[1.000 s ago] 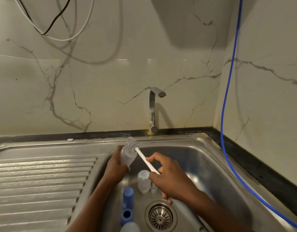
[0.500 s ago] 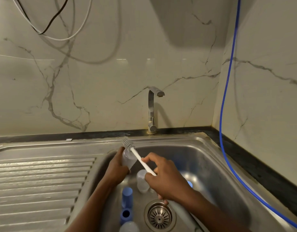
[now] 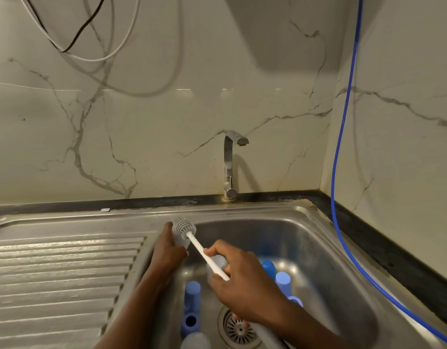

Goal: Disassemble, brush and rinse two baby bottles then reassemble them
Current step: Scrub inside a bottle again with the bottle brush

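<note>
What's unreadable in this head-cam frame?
Head view only:
- the bottle in the left hand: mostly covered by fingers and the brush; mouth unseen.
- the second bottle: largely behind the right hand.
- the pale piece: cut by bottom edge.
- the drain: partly behind the right hand.
- the blue pieces: which part each is, unclear.

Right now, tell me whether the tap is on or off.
Off. No stream falls from the tap spout, and the sink wall below it shows no running water.

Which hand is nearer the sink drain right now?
Right. The right hand, holding the brush, is right over the drain; the left hand holds a bottle farther off, up-left.
</note>
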`<state>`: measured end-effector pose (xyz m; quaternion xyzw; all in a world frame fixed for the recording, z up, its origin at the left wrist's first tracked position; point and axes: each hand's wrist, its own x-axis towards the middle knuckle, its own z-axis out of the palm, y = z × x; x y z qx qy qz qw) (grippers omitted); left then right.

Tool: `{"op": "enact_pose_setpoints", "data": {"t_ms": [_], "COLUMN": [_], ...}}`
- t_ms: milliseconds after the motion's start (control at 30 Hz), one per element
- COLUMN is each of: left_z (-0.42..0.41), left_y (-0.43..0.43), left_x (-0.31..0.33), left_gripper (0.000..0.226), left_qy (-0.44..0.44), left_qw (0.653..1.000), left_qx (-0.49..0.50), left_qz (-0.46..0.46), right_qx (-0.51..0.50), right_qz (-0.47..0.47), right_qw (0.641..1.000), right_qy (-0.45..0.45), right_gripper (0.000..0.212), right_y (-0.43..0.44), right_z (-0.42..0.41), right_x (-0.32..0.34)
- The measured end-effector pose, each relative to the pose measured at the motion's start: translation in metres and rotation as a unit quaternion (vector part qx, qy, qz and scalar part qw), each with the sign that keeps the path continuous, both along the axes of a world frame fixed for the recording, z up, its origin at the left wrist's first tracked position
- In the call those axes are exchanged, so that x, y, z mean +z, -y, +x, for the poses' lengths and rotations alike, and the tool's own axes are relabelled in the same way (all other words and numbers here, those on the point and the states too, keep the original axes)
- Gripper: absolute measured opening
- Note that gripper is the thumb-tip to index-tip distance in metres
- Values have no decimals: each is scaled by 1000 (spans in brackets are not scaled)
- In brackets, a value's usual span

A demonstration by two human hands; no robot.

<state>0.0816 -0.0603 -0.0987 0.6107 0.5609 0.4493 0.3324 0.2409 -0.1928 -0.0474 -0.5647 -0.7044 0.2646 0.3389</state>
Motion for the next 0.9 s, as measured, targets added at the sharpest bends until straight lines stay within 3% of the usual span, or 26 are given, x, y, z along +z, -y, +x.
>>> {"op": "enact_pose_setpoints", "data": {"t_ms": [133, 300, 567, 700, 900], "left_z": [8, 8, 0, 1, 12], "left_y": [8, 8, -1, 0, 8], "left_x": [5, 7, 0, -1, 5], "left_gripper": [78, 58, 60, 65, 67], "left_qy": [-56, -79, 10, 5, -46], "left_qw": [998, 990, 998, 1000, 997], "left_qx": [-31, -39, 31, 28, -41], "left_qz": [15, 106, 58, 15, 45], "right_qx": [-37, -64, -42, -29, -39], "right_qz": [13, -10, -2, 5, -14], "right_qw": [999, 997, 999, 1000, 998], "right_qy": [12, -38, 2, 0, -37], "right_gripper": [34, 34, 30, 31, 30], "right_y": [-10, -20, -9, -10, -18], "right_z": [3, 13, 8, 4, 11], "right_x": [-4, 2, -7, -10, -1]}}
